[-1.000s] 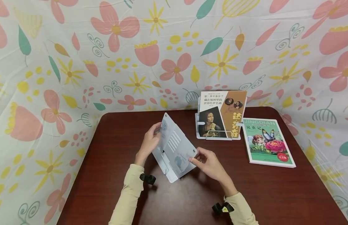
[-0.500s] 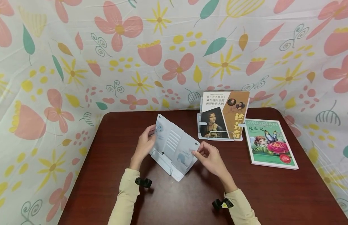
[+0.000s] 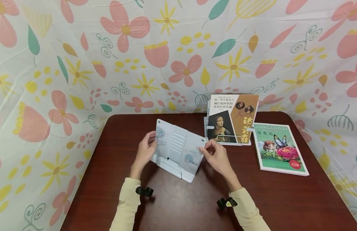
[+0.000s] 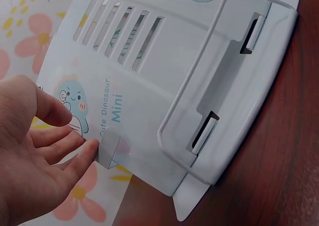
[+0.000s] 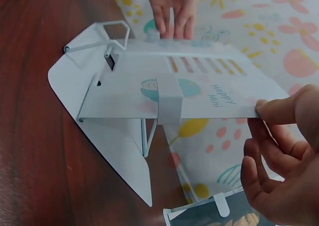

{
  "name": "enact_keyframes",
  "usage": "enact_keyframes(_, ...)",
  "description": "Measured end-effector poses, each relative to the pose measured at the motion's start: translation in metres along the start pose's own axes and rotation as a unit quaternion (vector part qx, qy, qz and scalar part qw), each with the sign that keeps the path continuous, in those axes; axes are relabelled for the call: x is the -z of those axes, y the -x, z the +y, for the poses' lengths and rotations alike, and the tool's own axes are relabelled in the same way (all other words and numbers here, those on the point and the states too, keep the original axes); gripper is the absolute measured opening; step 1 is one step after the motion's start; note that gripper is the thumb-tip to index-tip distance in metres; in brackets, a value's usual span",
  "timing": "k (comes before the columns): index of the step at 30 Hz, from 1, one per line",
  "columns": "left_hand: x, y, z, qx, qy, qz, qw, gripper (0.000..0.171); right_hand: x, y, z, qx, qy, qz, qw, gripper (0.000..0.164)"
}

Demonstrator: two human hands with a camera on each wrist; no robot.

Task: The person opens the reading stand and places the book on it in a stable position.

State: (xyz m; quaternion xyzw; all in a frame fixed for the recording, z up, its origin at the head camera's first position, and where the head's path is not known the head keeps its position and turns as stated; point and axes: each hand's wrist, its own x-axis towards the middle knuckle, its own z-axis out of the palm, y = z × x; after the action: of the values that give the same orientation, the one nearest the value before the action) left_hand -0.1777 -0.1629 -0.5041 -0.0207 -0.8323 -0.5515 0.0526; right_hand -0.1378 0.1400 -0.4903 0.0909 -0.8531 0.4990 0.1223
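A pale blue folding book stand (image 3: 178, 146) printed with small dinosaurs is unfolded and leans back over its base at the middle of the table. My left hand (image 3: 145, 150) holds its left edge, the fingertips beside a small side clip (image 4: 108, 148) in the left wrist view. With thumb and index finger, my right hand (image 3: 218, 156) pinches the upper right corner; the right wrist view shows that thumb (image 5: 279, 110) on the front face. A wire page holder (image 4: 187, 81) runs along the lower front. The stand's back is mostly hidden.
Behind and to the right, a second book stand (image 3: 206, 127) props up a brown and white book (image 3: 243, 110). A green book (image 3: 279, 147) lies flat at the right of the dark wooden table (image 3: 109, 199). A flowered cloth (image 3: 178, 48) hangs behind the table.
The book stand has been turned so its front faces me more squarely and its top edge lies more level. My left hand moved left and down, my right hand slightly up, both keeping hold.
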Motion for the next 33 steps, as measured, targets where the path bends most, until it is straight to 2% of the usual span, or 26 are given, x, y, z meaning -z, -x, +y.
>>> enact_keyframes(11, 0.010, 0.013, 0.000, 0.011, -0.006, 0.012, 0.9998, 0.037, -0.007, -0.022, 0.000, 0.011, 0.001, 0.011, 1.000, 0.021)
enact_keyframes(17, 0.013, 0.018, -0.001, 0.011, -0.010, 0.017, 0.9997, 0.038, -0.009, -0.036, -0.001, -0.013, 0.015, 0.005, 1.000, 0.019)
enact_keyframes(22, 0.013, 0.022, -0.002, 0.012, -0.012, 0.019, 0.9997, 0.037, -0.012, -0.045, 0.001, -0.027, 0.039, 0.020, 0.999, 0.018)
enact_keyframes(28, 0.014, 0.027, 0.000, 0.014, -0.024, 0.014, 0.9995, 0.038, -0.019, -0.056, 0.005, -0.028, 0.062, 0.038, 0.997, 0.019)
enact_keyframes(33, 0.014, 0.028, -0.001, 0.015, -0.023, 0.017, 0.9995, 0.039, -0.022, -0.062, 0.004, -0.032, 0.059, 0.044, 0.997, 0.018)
